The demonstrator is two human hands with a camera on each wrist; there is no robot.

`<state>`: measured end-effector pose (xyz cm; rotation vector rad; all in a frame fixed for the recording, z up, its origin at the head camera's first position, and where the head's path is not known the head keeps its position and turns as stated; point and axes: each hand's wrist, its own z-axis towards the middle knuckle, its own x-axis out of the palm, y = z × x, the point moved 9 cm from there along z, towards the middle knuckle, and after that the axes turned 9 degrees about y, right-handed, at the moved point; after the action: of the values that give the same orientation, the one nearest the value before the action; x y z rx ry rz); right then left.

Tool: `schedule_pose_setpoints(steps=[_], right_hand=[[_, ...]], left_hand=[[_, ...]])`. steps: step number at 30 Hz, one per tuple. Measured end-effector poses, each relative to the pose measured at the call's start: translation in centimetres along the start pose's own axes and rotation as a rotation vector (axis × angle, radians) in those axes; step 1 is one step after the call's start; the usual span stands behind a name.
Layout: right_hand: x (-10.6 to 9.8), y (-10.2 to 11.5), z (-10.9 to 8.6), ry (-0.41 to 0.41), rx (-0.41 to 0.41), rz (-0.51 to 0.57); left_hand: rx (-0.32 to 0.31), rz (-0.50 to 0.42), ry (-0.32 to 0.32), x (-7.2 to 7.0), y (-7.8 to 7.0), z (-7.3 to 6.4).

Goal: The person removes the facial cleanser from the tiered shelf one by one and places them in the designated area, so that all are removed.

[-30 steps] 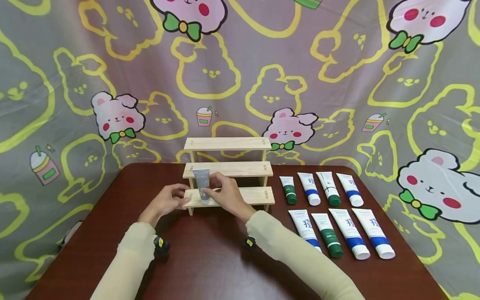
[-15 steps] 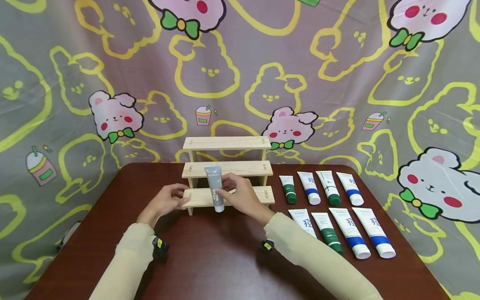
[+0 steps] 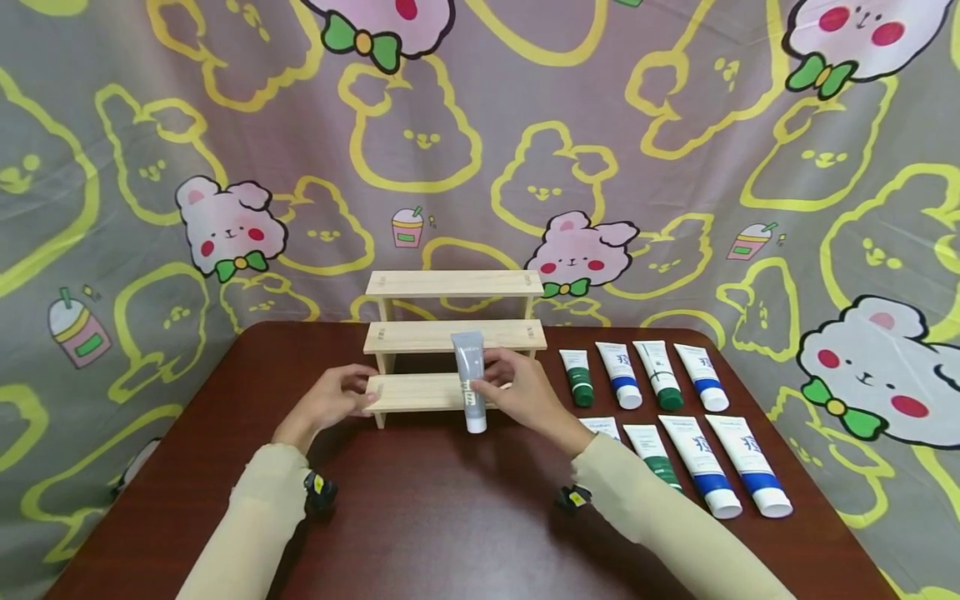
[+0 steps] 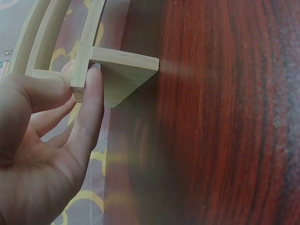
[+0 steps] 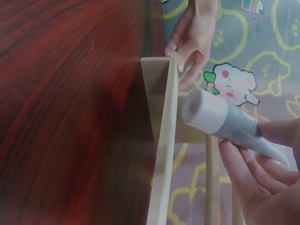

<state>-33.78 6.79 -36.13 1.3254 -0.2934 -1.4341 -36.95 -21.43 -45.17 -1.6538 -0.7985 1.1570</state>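
Observation:
A grey squeeze tube point(image 3: 469, 375) with a white cap is pinched between the thumb and fingers of my right hand point(image 3: 521, 392). It is held nearly upright, cap down, in front of the lowest step of a three-step wooden display rack point(image 3: 420, 392). In the right wrist view the tube's cap point(image 5: 204, 111) points toward the rack. My left hand point(image 3: 333, 400) grips the left end of that lowest step; in the left wrist view the thumb and a fingertip point(image 4: 95, 70) pinch the board's edge from both faces.
Two rows of white tubes with blue or green bands lie at the right of the dark red table point(image 3: 420, 517), among them a blue-banded tube point(image 3: 700, 467) and a green-banded tube point(image 3: 576, 377). My right forearm overlaps the front row. A patterned cloth point(image 3: 450, 167) hangs behind the table.
My right hand has carried the grey tube off the left part of the lowest step, rightward and toward me. My left hand has kept its grip on the rack's end.

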Motion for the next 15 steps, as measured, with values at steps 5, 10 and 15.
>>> schedule_pose_setpoints(steps=[5, 10, 15], right_hand=[[-0.8, -0.4, -0.9, 0.016, 0.027, -0.009], [-1.4, -1.4, -1.9, 0.036, 0.088, 0.017], [-1.9, -2.2, -3.0, 0.065, 0.156, -0.005]], left_hand=[[0.011, -0.005, -0.010, -0.1, -0.1, -0.2], [0.007, -0.015, -0.021, -0.1, 0.0, -0.3], [0.009, -0.010, -0.029, -0.2, -0.1, -0.4]])
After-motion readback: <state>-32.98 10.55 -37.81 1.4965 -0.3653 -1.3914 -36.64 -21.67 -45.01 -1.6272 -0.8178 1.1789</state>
